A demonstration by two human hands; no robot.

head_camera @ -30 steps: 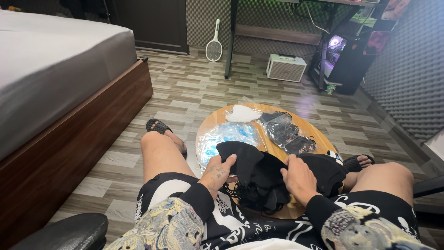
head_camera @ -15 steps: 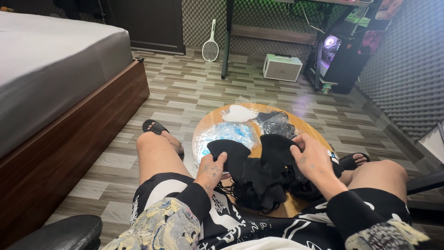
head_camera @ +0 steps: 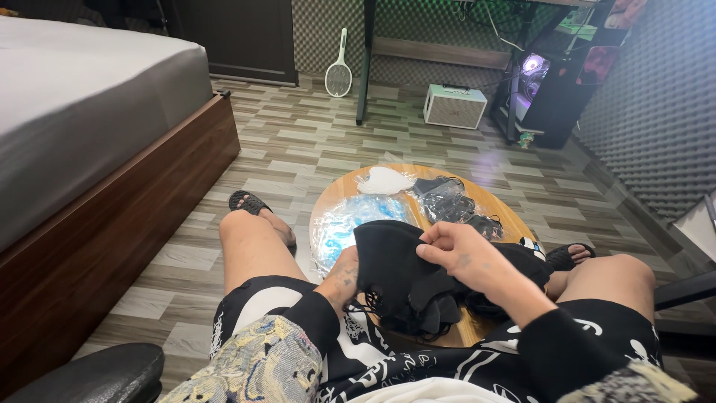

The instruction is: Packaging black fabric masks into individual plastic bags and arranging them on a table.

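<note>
Black fabric masks (head_camera: 406,276) with thin ear loops lie bunched in a soft, crumpled heap at the near edge of the round wooden surface (head_camera: 514,216), between the person's knees. The right hand (head_camera: 466,257) pinches the top mask's edge, grip closed on it. The left hand (head_camera: 344,275) grips the heap's left side from beneath.
</note>
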